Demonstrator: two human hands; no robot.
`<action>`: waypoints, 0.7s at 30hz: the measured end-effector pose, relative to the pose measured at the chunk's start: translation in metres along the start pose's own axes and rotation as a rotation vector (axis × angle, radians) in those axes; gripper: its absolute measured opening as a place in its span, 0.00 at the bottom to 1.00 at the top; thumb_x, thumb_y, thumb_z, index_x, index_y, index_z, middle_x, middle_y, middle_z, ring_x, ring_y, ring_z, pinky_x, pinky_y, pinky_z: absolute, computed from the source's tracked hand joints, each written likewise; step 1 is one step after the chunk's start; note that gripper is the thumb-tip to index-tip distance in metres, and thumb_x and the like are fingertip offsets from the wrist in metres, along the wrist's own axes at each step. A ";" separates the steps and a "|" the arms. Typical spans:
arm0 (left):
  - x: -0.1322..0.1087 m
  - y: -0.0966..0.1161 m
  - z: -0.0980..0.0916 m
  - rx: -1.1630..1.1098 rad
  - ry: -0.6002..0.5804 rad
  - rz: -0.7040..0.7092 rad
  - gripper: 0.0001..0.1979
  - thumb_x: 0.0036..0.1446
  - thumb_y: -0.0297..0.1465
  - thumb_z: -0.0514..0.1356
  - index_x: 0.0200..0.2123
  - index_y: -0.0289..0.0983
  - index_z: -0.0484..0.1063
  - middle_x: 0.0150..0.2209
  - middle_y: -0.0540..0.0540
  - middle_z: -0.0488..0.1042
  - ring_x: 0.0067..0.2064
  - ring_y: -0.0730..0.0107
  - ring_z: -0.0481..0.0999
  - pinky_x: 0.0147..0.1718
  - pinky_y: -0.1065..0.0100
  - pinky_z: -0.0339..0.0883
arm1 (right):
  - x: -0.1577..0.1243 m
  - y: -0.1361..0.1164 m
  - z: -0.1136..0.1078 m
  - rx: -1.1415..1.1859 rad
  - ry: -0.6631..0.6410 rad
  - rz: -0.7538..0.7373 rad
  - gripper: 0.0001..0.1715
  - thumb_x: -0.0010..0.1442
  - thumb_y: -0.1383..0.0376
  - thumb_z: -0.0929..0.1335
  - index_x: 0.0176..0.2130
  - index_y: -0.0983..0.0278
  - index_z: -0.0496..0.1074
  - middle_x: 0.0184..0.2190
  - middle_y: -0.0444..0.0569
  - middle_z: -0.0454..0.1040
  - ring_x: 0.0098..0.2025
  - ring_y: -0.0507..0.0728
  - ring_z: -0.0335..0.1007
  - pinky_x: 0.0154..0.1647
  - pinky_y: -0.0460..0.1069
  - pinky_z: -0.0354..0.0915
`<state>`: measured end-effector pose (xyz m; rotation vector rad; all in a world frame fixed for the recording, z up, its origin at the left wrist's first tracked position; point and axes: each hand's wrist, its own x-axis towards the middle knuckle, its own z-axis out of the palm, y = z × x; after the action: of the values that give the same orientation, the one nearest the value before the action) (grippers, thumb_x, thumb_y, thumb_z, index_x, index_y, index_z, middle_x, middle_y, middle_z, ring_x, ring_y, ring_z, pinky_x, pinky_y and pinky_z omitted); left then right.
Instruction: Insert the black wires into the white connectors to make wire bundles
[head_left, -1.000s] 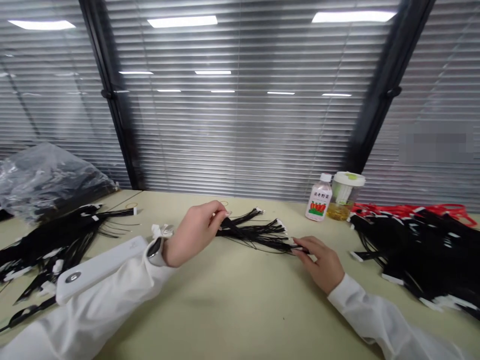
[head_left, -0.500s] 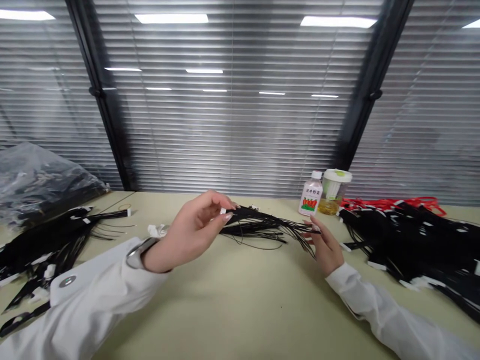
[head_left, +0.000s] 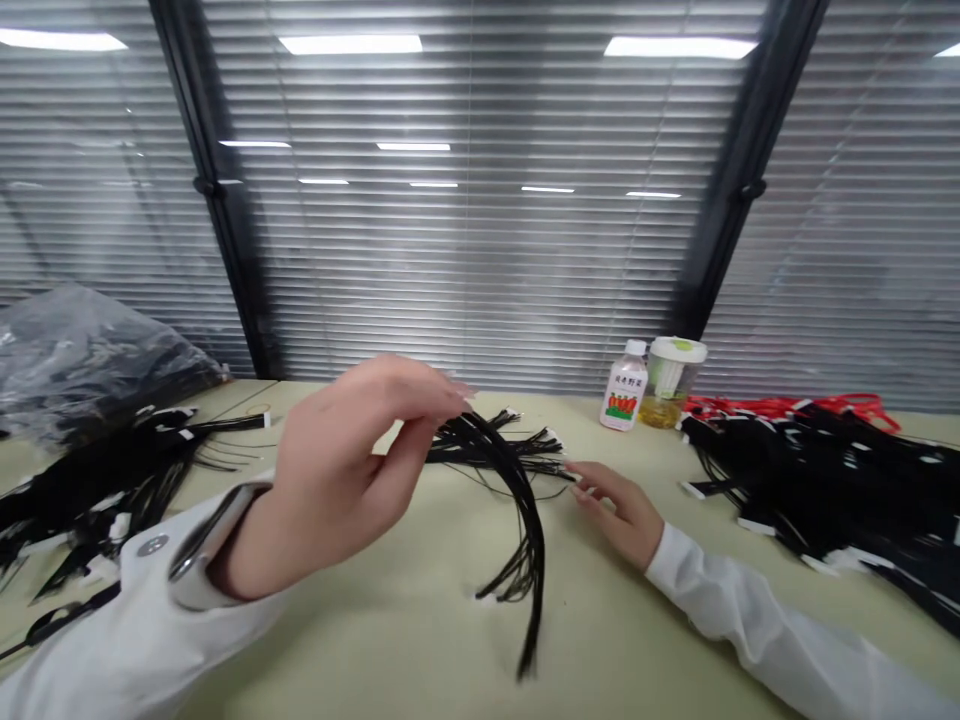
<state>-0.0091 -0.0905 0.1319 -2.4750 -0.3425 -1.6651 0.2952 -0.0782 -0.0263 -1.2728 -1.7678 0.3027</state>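
Observation:
My left hand (head_left: 367,440) pinches one end of a black wire bundle (head_left: 521,490) between thumb and fingertips. The bundle arches down toward me, and its loose ends fan out low over the table. Behind it, more black wires (head_left: 487,452) with small white connectors at their right ends lie on the table. The fingertips of my right hand (head_left: 619,508) are closed at the right end of those lying wires. Whether they grip a wire or only touch it is hard to make out.
Black wire harnesses with white connectors are heaped at the left (head_left: 97,480) and right (head_left: 825,490). Red straps (head_left: 795,405) lie behind the right heap. A labelled bottle (head_left: 624,388) and a lidded cup (head_left: 671,385) stand at the back. A clear plastic bag (head_left: 90,350) sits back left.
My left hand has come nearer and turned, and the held bundle now hangs in an arc toward me. My right hand has left that bundle's far end and moved left to the lying wires.

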 end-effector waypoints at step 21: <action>-0.011 -0.035 0.025 -0.360 -0.514 -0.884 0.12 0.54 0.36 0.52 0.39 0.37 0.65 0.28 0.50 0.68 0.28 0.73 0.74 0.27 0.71 0.67 | -0.012 -0.088 0.004 0.217 -0.398 0.404 0.26 0.53 0.48 0.60 0.38 0.67 0.67 0.17 0.37 0.55 0.14 0.45 0.52 0.15 0.42 0.54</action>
<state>0.0003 -0.0518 0.1117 -3.2836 -1.4941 -1.3139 0.2381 -0.1256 0.0220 -1.4747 -1.7223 1.0103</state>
